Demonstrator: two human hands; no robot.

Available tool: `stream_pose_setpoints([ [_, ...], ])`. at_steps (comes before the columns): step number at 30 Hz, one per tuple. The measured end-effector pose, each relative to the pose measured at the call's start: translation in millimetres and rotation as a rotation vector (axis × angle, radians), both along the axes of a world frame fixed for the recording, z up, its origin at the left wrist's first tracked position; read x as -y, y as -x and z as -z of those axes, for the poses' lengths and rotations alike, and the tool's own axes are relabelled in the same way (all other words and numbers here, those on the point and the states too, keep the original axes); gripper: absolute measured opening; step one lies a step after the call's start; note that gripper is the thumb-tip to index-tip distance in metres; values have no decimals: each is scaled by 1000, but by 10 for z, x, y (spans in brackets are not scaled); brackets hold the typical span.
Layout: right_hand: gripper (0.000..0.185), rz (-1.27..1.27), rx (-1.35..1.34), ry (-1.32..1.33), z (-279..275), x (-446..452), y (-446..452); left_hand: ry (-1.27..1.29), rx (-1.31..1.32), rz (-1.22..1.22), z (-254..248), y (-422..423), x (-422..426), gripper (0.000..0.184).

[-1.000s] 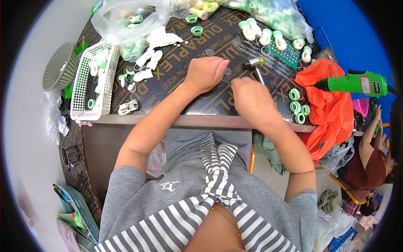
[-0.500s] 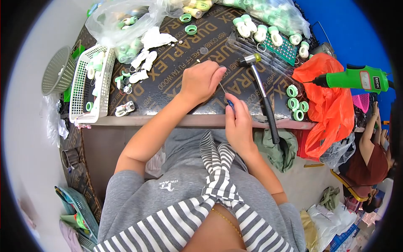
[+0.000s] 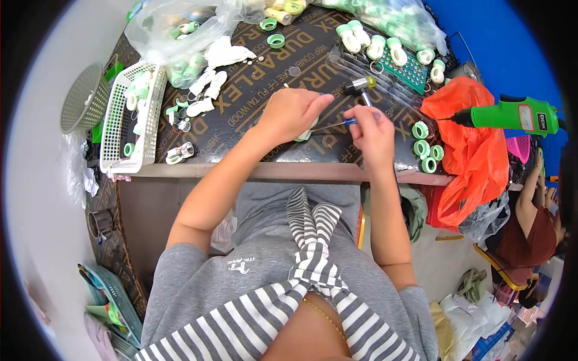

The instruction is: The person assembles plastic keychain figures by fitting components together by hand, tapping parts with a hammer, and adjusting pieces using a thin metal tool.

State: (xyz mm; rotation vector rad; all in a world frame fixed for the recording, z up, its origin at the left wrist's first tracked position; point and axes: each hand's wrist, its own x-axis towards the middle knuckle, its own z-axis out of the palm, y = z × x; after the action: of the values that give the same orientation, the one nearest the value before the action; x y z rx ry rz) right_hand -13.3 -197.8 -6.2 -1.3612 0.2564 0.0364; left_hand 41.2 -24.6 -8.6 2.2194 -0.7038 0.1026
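Note:
My left hand (image 3: 292,114) is closed round a small white and green plastic piece (image 3: 307,132), most of which the fingers hide. Between its fingertips my right hand (image 3: 372,138) grips the blue handle of a screwdriver (image 3: 350,121). The thin metal shaft points left, its tip at the piece in my left hand. Just beyond my right hand lies a hammer (image 3: 355,86) with a black and yellow head; the hand and forearm cover much of its handle.
A white basket (image 3: 154,114) of green and white parts stands left. Green rings (image 3: 421,148) and an orange bag (image 3: 460,144) lie right, beside a green electric screwdriver (image 3: 503,115). Further back are a green tray (image 3: 412,71) and plastic bags (image 3: 174,36). A person (image 3: 533,225) sits far right.
My right hand has moved right and up with the screwdriver, whose shaft now lies nearer level. My left hand has turned a little, and the green edge of its piece now shows.

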Motion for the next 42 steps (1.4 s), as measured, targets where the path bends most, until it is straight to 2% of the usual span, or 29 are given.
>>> stream_pose_setpoints([
  [4,23,58,62,-72,-124,175,-66,148,143,59,51,20,-92,35],
  [7,18,72,166,-32,-255,175,40,239,169,-87,139,11,-147,27],
  [10,11,-27,239,205,-240,55,180,137,134,-65,190,43,-181,24],
  [13,17,-99,374,485,-117,-19,303,68,131,-9,191,52,-234,20],
  [16,17,-113,433,609,-112,-102,379,159,89,-58,134,102,-231,21],
  [22,18,-97,490,638,-27,-153,401,100,-91,-45,14,171,-291,25],
  [25,17,-83,478,643,-44,-155,426,112,46,13,48,162,-338,25],
  [35,18,-109,494,598,-15,-94,482,127,27,-26,119,225,-488,28],
  [38,18,-116,460,560,-2,-63,495,312,-161,-122,149,265,-555,28],
  [42,18,-102,468,526,-5,-59,487,432,-240,-161,232,275,-601,28],
])
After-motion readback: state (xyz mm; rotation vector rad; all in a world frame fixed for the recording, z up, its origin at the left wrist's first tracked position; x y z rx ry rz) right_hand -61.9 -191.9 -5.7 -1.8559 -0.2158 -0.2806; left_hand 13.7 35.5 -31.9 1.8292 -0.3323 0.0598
